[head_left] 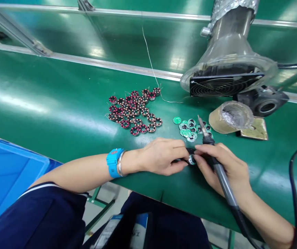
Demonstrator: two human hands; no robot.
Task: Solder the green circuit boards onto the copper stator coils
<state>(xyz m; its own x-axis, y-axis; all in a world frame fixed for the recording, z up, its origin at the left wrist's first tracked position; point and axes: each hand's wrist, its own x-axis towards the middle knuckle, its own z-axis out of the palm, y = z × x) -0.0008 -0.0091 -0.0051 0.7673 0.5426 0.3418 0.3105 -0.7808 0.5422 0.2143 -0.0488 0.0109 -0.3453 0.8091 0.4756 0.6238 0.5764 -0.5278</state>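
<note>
My left hand (164, 156) is closed, its fingertips pinching the side of a small round circuit board (191, 159) near the front of the bench. Behind the board is a dark piece (190, 150), partly hidden by the fingers; I cannot make out its kind. My right hand (227, 166) carries a soldering iron (223, 180), lodged in the hand with its tip pointing up and away. The right thumb and forefinger also meet the round board from the other side. Just beyond the hands lie several loose round green circuit boards (187, 132), some with black centres.
Several copper-wound motor stators (135, 107) cluster left of the boards. A solder wire (148, 52) hangs down behind them. A fume extractor hood (231, 62), a tan cup (219, 119) and a sponge tray (257, 129) stand right. A blue bin (8, 173) is at the left.
</note>
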